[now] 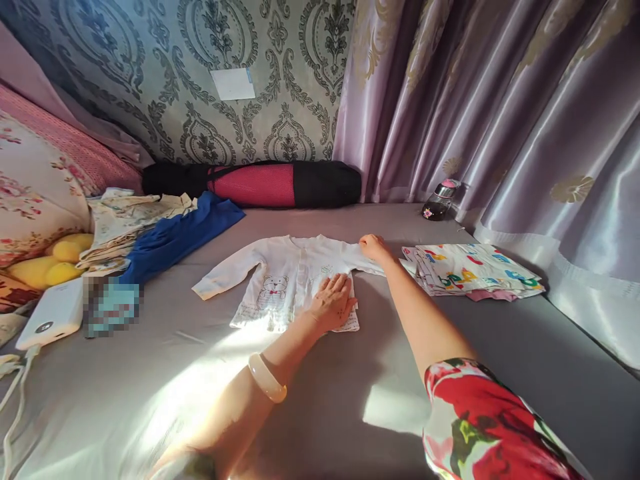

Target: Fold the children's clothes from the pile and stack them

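Note:
A small white long-sleeved baby shirt (300, 267) with a bear drawn on its front lies spread out before me, collar at the far side. My left hand (333, 303) rests flat on the shirt's right front panel, fingers stretched out, a pale bangle (267, 379) round that wrist. At the top of the right sleeve, my right hand (375, 247) is closed with its fingers curled on the cloth. Part of that sleeve passes behind my right forearm. The left sleeve (227, 272) lies out to the side.
Folded printed clothes (475, 267) are stacked on the right, with a dark bottle (440, 200) behind them. A black and red long bag (250, 185) lies along the wall. Blue cloth (180, 233), piled clothes (120, 220) and a white power bank (53, 313) with a cable are on the left.

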Motion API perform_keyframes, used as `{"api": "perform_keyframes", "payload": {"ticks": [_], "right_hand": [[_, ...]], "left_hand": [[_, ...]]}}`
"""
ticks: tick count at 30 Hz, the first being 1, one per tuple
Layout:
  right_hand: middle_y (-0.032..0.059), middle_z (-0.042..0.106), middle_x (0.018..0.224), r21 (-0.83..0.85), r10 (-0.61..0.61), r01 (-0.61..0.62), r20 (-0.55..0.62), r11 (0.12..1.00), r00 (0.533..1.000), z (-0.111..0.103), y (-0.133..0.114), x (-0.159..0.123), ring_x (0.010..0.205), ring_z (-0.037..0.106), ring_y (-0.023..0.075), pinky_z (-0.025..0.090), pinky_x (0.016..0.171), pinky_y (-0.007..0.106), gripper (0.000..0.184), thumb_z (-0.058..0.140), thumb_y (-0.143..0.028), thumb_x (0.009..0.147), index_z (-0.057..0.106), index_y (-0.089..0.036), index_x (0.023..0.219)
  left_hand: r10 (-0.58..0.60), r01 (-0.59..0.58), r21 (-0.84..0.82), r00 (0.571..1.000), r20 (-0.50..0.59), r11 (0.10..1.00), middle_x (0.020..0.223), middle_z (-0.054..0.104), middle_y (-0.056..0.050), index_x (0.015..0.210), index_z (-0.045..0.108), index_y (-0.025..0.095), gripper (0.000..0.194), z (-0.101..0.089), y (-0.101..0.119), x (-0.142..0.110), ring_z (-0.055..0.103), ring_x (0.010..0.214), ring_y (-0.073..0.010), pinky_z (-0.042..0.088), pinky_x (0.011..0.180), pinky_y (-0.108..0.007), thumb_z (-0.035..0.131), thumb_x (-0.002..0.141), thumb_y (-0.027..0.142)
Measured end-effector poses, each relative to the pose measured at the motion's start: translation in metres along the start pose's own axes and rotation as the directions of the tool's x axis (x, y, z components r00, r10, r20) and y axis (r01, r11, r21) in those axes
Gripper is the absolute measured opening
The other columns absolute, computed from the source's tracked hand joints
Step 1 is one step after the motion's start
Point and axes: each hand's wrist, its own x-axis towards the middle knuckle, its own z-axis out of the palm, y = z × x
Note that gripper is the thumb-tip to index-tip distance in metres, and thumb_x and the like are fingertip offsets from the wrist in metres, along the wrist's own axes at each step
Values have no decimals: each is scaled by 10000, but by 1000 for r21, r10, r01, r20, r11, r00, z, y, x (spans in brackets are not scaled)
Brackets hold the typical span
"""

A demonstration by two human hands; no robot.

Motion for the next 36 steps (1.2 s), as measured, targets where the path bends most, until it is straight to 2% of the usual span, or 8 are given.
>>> {"api": "perform_keyframes", "payload": {"ticks": [5, 10, 14, 17, 21, 26, 31, 36], "right_hand": [[98, 724, 1070, -31, 18, -17, 37, 999, 999, 0, -8, 10, 1007, 643, 221, 461, 840, 283, 218, 577, -247, 892, 738, -188, 1026], [156, 622, 1248, -81, -13, 5, -105, 997, 994, 16, -8, 1, 1217, 508, 284, 387, 989, 372, 302, 428, -178, 960, 669, -149, 1139], [184, 601, 1237, -119, -16, -6, -186, 993, 983, 23, -12, -7, 1211, 492, 310, 375, 984, 402, 326, 404, -155, 954, 658, -142, 1157], [175, 605, 1242, -146, -128, 97, -220, 985, 967, 21, -28, -7, 1214, 488, 307, 364, 987, 397, 363, 375, -128, 952, 663, -163, 1171], [101, 632, 1271, -93, -285, 275, -111, 957, 952, 24, -64, 1, 1200, 516, 252, 364, 999, 335, 374, 349, -210, 994, 662, -219, 1198], [81, 650, 1271, -59, -234, 232, -25, 971, 972, 35, -96, 23, 1194, 542, 235, 388, 971, 303, 360, 371, -218, 992, 651, -213, 1217], [125, 604, 1307, -58, -159, 157, -41, 986, 986, 41, -102, 40, 1249, 496, 286, 396, 965, 353, 319, 464, -261, 965, 651, -191, 1214], [117, 593, 1296, -63, -157, 151, -104, 987, 982, 46, -103, 42, 1254, 467, 272, 364, 995, 376, 295, 458, -257, 969, 641, -201, 1194]], "left_hand": [[-43, 42, -12, 999, -33, 999, 1591, 312, -120, 1491, 351, 129, 560, 17, -2, -5, 237, 1481, -285, 193, 1202, -502, 232, 1019, 406], [-78, 79, 17, 995, -58, 997, 1593, 306, -120, 1497, 366, 153, 564, 15, 0, -7, 226, 1478, -340, 205, 1188, -544, 265, 1009, 417], [-62, 64, 22, 994, -93, 998, 1581, 326, -132, 1494, 369, 155, 564, 17, -1, -7, 250, 1469, -341, 218, 1180, -551, 271, 1006, 421], [-62, 63, 5, 991, -120, 998, 1566, 355, -129, 1472, 392, 147, 555, 19, -1, -7, 270, 1460, -335, 226, 1179, -539, 276, 1005, 423], [-73, 68, -37, 982, -176, 997, 1499, 440, -130, 1370, 489, 147, 494, 13, 1, -7, 354, 1413, -298, 272, 1170, -487, 345, 992, 429], [-205, 189, -95, 956, -211, 977, 1221, 628, -127, 1078, 639, 166, 415, -2, 0, -15, 530, 1248, -240, 403, 1084, -407, 258, 1017, 320], [-275, 273, -35, 945, -175, 961, 1492, 452, -155, 1362, 510, 144, 494, -1, -10, -28, 358, 1416, -336, 280, 1159, -553, 341, 984, 414], [-293, 291, -41, 941, -168, 956, 1550, 367, -183, 1478, 399, 168, 648, 11, -13, -29, 279, 1453, -377, 227, 1154, -634, 353, 952, 543]]}}
